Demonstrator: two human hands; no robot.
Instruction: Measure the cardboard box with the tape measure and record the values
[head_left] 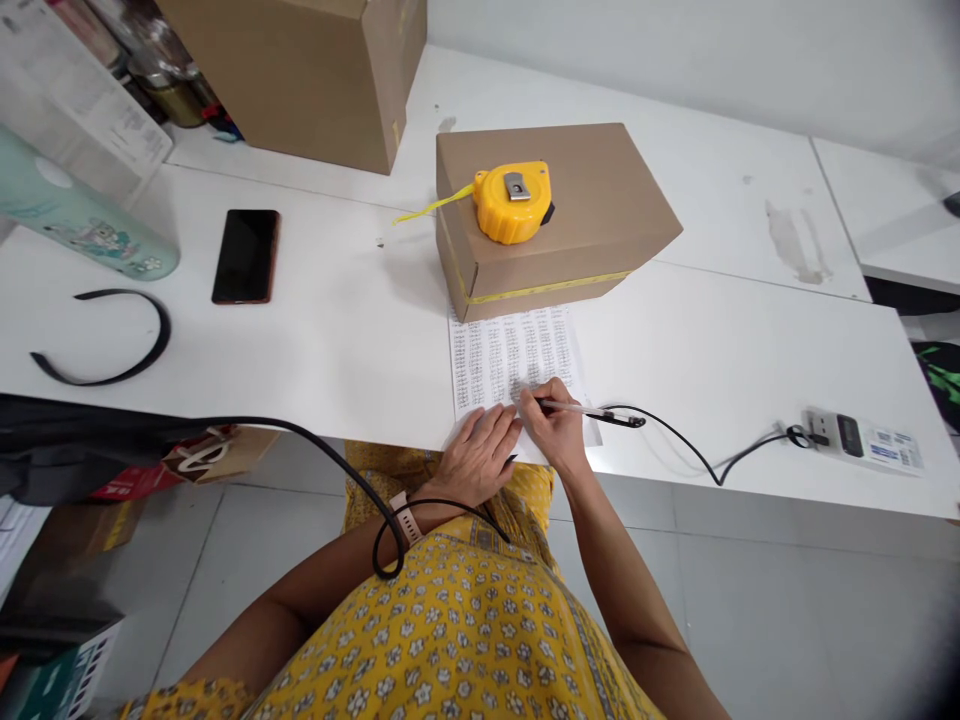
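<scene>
My right hand is closed around a pen, its tip end down near a printed sheet of paper. Columns of small text cover that sheet. Flat across the paper's lower edge lies my left hand, fingers stretched out. A small dark pointed thing shows beside it; what it is I cannot tell. Just beyond the hands stands a closed cardboard box, overlapping the sheet's top. On the box rests a yellow tape measure with a short yellow end sticking out left. A yellow strip runs along the box's front side.
A phone, a black curved band and a mint-green bottle lie on the left. A larger cardboard box stands behind. At right, a black cord leads to a small white device. Another black cable crosses my lap.
</scene>
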